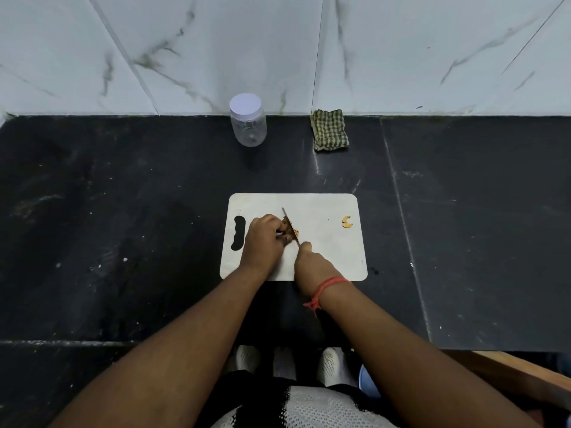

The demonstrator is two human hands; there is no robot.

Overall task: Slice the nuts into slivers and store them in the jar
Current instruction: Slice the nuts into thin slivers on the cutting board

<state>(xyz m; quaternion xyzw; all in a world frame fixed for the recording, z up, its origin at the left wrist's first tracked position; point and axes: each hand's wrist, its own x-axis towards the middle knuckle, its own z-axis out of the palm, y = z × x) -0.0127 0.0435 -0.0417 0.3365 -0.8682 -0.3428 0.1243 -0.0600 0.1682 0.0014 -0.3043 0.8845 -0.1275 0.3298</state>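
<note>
A white cutting board [324, 248] lies on the black counter in front of me. My left hand [262, 239] holds a small pale nut [292, 230] down on the board with curled fingertips. My right hand [312, 265] grips the handle of a knife [289, 222], whose thin blade rests across the nut right beside my left fingers. A second nut, curved and yellowish [347, 222], lies alone near the board's right edge. A clear plastic jar [248, 125] with a white lid on stands upright at the back, by the wall.
A folded green checked cloth [330, 130] lies to the right of the jar against the marble-tiled wall. The black counter [123, 227] spreads wide on both sides of the board. Its front edge runs just below my forearms.
</note>
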